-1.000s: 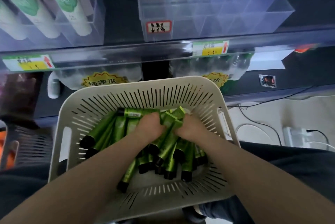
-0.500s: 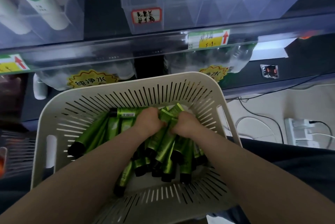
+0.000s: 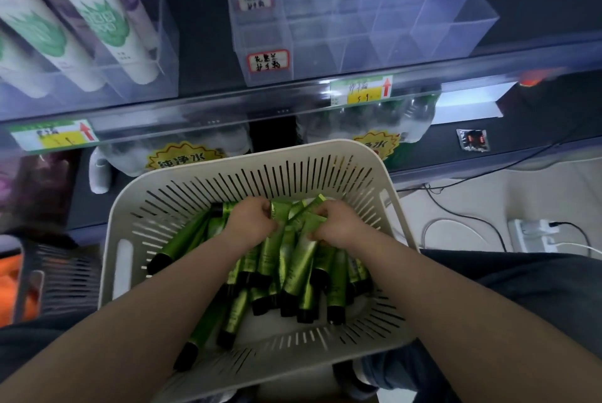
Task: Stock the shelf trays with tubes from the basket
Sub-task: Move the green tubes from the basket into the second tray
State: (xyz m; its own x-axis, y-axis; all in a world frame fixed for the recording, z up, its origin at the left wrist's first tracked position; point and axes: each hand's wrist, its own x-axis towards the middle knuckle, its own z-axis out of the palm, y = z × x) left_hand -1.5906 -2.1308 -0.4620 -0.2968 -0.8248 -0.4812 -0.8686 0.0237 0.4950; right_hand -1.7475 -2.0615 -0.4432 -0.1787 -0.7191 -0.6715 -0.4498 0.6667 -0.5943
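A cream slotted basket (image 3: 254, 171) rests on my lap, holding several green tubes (image 3: 299, 265) with black caps. My left hand (image 3: 252, 220) and my right hand (image 3: 337, 223) are both down in the pile, fingers curled round bunches of tubes near their crimped ends. Above on the shelf stands a clear divided tray (image 3: 358, 28); its near compartments hold nothing and a few green tubes show at its far back.
A clear bin (image 3: 143, 54) of tall white tubes stands on the shelf at left. Price labels (image 3: 360, 91) run along the shelf edge. Packs of water bottles (image 3: 182, 155) lie below. A power strip (image 3: 534, 234) and cables are on the floor at right.
Both hands stayed in the basket, gathering tubes closer together. My view tilted up and shifted, so more of the clear tray shows.
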